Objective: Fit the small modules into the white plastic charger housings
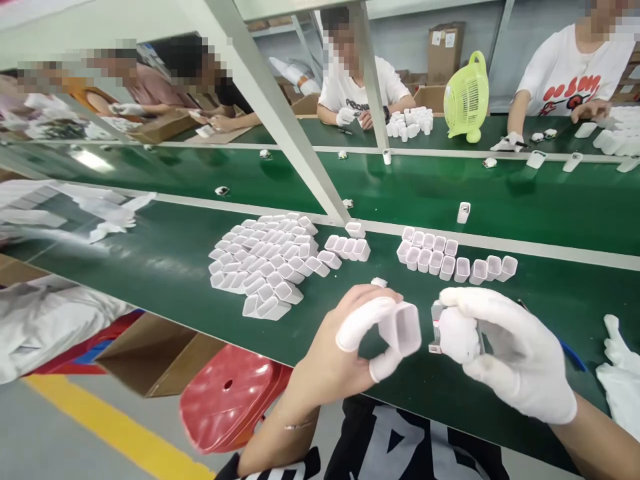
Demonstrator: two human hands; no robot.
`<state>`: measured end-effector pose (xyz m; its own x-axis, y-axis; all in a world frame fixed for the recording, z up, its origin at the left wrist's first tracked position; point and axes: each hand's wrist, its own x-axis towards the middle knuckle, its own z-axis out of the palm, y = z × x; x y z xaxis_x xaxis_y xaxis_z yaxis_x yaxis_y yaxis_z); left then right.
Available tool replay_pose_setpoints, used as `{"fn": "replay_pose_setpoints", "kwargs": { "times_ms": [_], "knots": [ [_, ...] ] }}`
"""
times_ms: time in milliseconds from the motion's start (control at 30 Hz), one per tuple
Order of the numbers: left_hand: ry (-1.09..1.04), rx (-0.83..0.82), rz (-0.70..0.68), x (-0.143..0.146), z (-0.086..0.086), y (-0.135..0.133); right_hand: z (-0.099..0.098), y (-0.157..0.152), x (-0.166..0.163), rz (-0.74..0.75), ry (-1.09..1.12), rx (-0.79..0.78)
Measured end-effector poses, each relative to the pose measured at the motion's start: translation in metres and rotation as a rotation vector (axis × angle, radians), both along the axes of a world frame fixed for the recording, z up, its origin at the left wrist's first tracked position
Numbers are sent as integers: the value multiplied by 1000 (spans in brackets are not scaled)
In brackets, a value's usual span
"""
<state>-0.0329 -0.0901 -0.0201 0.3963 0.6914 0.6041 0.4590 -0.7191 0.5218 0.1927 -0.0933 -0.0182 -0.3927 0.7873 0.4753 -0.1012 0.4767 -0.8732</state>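
Observation:
My left hand (pixel 345 347), with white finger cots on thumb and forefinger, pinches a small white open-ended plastic shell (pixel 404 328). Close to its right, my right hand (pixel 505 353) in a white glove grips a small white insert part (pixel 453 333) with metal and red bits on its left end. Both hands hover over the near edge of the green bench (pixel 165 260). The shell's open mouth faces the insert, with a small gap between them.
A heap of white shells (pixel 265 260) lies left of centre, with rows of upright shells (pixel 453 257) behind my hands. A grey frame post (pixel 280 113) slants across. Other people work beyond the green conveyor belt (pixel 425 187), by a green fan (pixel 467 97). A red stool (pixel 230 397) stands below.

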Motion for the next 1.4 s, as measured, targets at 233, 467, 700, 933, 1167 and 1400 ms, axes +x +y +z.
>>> {"fn": "replay_pose_setpoints", "kwargs": {
  "times_ms": [233,467,700,933,1167,1400],
  "knots": [
    [-6,-25,-44,6,10,-3,3,2,1,-57,-191,326],
    [-36,-35,-54,8,6,-1,-11,2,3,-99,-211,306],
    [20,11,-36,6,4,2,-12,5,-5,-155,-261,375],
    [95,26,12,3,4,1,-2,5,-10,-183,-348,472],
    [138,18,18,2,6,-1,7,4,-11,-206,-430,535],
    [98,8,-9,1,3,2,1,1,-3,-242,-474,423]
  ]
}}
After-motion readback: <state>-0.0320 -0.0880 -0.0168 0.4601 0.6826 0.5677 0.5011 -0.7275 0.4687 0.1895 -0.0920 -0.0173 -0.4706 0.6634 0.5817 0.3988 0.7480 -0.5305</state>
